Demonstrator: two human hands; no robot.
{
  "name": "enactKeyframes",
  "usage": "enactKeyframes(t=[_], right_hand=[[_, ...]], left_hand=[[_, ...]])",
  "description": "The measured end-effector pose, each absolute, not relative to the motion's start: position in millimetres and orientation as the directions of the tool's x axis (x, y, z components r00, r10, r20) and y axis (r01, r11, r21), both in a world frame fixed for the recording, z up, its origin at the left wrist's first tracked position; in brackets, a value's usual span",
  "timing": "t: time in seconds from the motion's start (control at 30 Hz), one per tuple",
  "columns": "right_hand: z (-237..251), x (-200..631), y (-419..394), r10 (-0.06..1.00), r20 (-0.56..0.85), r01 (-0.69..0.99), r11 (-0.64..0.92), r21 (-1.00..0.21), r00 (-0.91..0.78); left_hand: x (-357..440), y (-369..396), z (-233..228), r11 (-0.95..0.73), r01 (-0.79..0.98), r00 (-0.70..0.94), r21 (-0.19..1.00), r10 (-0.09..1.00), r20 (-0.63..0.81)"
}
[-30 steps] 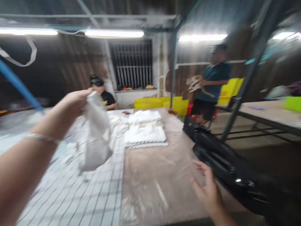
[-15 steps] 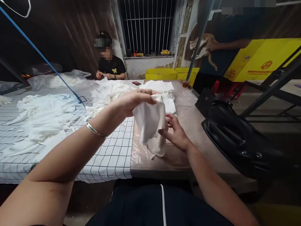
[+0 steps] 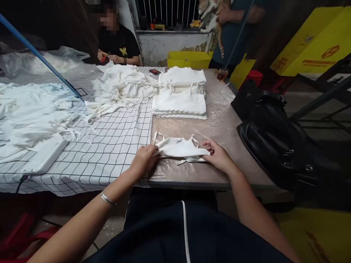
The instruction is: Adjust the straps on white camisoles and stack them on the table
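Note:
A white strappy garment, which looks like a bra top (image 3: 181, 148), lies stretched sideways on the plastic-covered tabletop close to the front edge. Its left end is pinched in my left hand (image 3: 145, 157), which wears a silver bangle at the wrist. My right hand (image 3: 219, 156) grips the opposite end between thumb and fingers. Two thin straps stick up along the far side, and a loose band with a small fastener lies along the near side. Beyond it sit two neat stacks of similar white garments (image 3: 179, 104), one behind the other.
Loose white garments (image 3: 123, 82) heap on the checked cloth (image 3: 120, 135), with another pile (image 3: 30, 113) farther left. A blue pole (image 3: 41, 54) slants over them. A black bag (image 3: 279, 146) lies at right, a glass (image 3: 222, 75) behind. One person sits opposite; another holds a cat.
The garment has come down from mid-air onto the tabletop and is spread wide. My hands have lowered and moved apart to its two ends. The view has tilted downward.

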State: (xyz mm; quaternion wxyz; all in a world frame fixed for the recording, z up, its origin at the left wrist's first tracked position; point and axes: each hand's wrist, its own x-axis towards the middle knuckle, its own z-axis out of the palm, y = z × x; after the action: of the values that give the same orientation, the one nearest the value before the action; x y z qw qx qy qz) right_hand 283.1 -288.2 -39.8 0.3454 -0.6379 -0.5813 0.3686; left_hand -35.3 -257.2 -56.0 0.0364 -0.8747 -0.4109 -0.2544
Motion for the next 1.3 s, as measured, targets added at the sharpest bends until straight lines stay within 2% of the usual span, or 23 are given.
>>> enactKeyframes(t=[0.1,0.27,0.43,0.57,0.63,0.7,0.77,0.83,0.9,0.97,1.07,1.13,1.2,1.23,1.3], right_hand=[[-34,282,-290,0.996,-0.045,0.516,-0.001,-0.857,-0.073],[-26,268,-278,0.993,0.064,0.661,0.111,-0.742,-0.095],[-10,244,-263,0.956,-0.061,0.758,0.187,-0.625,-0.286],[7,238,-250,0.901,0.048,0.687,0.363,-0.629,-0.431],[15,241,-241,0.881,-0.007,0.645,0.342,-0.683,-0.474],[23,247,-231,0.901,-0.082,0.614,0.223,-0.757,-0.427],[30,254,-220,0.961,-0.059,0.617,0.126,-0.777,-0.270],[36,258,-210,0.996,0.072,0.704,0.086,-0.705,-0.049],[40,261,-204,0.970,0.219,0.802,0.045,-0.596,0.108],[42,266,-204,0.932,0.317,0.844,0.022,-0.536,0.177],[42,282,-217,0.900,0.390,0.851,0.042,-0.523,0.195],[41,298,-234,0.949,0.294,0.857,0.053,-0.512,0.117],[39,315,-251,0.994,0.067,0.844,0.104,-0.526,-0.081],[37,322,-258,0.984,-0.028,0.822,0.131,-0.555,-0.175],[33,329,-264,0.965,-0.077,0.762,0.149,-0.630,-0.252]], left_hand=[[-35,-270,-61,-0.641,0.739,0.512,0.205,0.733,0.448],[-22,-277,-49,-0.668,0.721,0.509,0.186,0.692,0.511],[-6,-267,-21,-0.704,0.682,0.448,0.198,0.616,0.648],[0,-254,14,-0.737,0.657,0.454,0.158,0.554,0.698],[0,-242,31,-0.746,0.655,0.480,0.118,0.532,0.698],[-1,-225,42,-0.730,0.679,0.493,0.082,0.536,0.685],[-1,-203,47,-0.686,0.726,0.496,0.044,0.567,0.658],[0,-180,46,-0.627,0.779,0.495,0.003,0.618,0.610],[0,-161,43,-0.579,0.815,0.488,-0.028,0.659,0.573],[-1,-152,40,-0.553,0.833,0.467,-0.030,0.672,0.575],[-9,-163,38,-0.553,0.833,0.436,0.018,0.677,0.592],[-19,-185,35,-0.588,0.804,0.473,0.083,0.718,0.511],[-30,-209,31,-0.641,0.745,0.570,0.186,0.755,0.323],[-35,-219,28,-0.658,0.708,0.622,0.258,0.753,0.214],[-40,-229,23,-0.638,0.652,0.671,0.409,0.737,0.078]])
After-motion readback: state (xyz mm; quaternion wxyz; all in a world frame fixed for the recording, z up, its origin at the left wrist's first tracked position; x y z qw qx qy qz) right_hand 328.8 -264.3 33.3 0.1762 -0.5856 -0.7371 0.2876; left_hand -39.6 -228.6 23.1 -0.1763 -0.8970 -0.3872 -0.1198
